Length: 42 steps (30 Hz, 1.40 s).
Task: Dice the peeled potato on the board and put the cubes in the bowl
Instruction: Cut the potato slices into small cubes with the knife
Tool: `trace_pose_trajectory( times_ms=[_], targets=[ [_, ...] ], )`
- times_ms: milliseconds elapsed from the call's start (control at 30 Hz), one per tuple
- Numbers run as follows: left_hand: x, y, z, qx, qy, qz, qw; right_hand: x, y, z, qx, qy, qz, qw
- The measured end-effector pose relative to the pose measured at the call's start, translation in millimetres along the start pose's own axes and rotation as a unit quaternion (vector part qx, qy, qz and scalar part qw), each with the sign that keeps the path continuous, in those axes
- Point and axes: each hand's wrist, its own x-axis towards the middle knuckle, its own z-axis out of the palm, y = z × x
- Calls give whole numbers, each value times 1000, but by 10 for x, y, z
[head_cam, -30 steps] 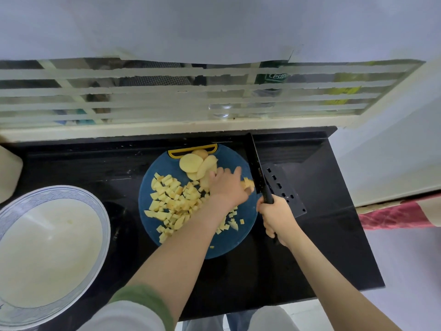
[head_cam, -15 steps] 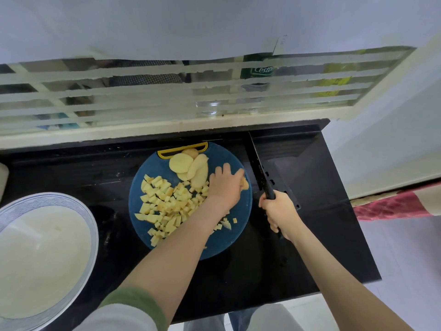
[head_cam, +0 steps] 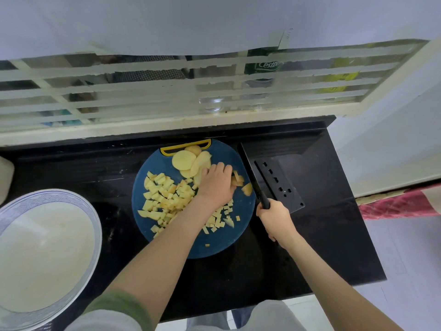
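Observation:
A round blue cutting board [head_cam: 214, 244] with a yellow handle lies on the black counter. A pile of potato cubes [head_cam: 164, 194] covers its left half, and a few round potato slices [head_cam: 183, 160] lie at its far edge. My left hand [head_cam: 216, 185] holds down a few potato strips [head_cam: 237, 180] with curled fingers. A cut end piece [head_cam: 247, 188] lies just right of them. My right hand [head_cam: 276, 220] grips the handle of a black cleaver [head_cam: 253, 177], whose blade stands at the board's right edge beside the strips. The white bowl [head_cam: 59, 194] with a blue rim sits far left and looks empty.
The glossy black counter [head_cam: 322, 235] ends close on the right and at the front. A barred window frame [head_cam: 167, 125] runs along its back edge. A pale object [head_cam: 6, 177] shows at the far left edge.
My left hand has drawn slightly left on the strips, uncovering more of them beside the blade. The cleaver stays at the board's right edge. The view shifted a little.

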Motion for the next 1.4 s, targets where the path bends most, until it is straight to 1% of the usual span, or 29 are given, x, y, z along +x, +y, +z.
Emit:
trace_pose_trajectory(
  times_ms=[133, 333, 433, 500, 667, 833, 933, 1000, 1100, 1167, 1233, 1333, 1400],
  targets=[
    [-1, -18, -3, -53, -13, -10, 998, -33, -7, 107, 17, -8, -1, 1000],
    [28, -59, -6, -76, -25, -9, 997, -34, -10, 262, 73, -26, 49, 996],
    [33, -72, -21, -101, -31, -11, 994, -58, -13, 244, 98, -37, 54, 993],
    [41, -87, -54, -111, -21, -5, 994, -63, -10, 210, 99, -34, 48, 993],
    [137, -134, -115, -25, -12, 74, 997, -43, -23, 117, 121, -15, 40, 992],
    [205, -190, -100, 33, -8, 167, 985, -1, -45, 39, 114, -16, 33, 993],
    [235, -195, -98, 43, 9, 183, 982, 20, -43, 19, 113, -19, 28, 993],
    [252, -175, -83, 56, 33, 176, 982, 33, -41, 21, 110, -17, 23, 994],
    [241, -123, -42, 42, 79, 109, 990, 40, -53, 34, 97, -13, 20, 995],
    [224, -87, -16, 43, 62, 60, 995, 40, -55, 45, 85, -14, 14, 996],
    [220, -89, -1, 20, 47, 33, 998, 36, -36, 68, 74, -17, 11, 997],
    [195, -85, -57, -17, 16, 44, 999, 23, 0, 100, 75, -15, 15, 997],
    [136, -87, -101, -31, 10, 41, 999, 1, 12, 116, 77, -8, 13, 997]
  ],
)
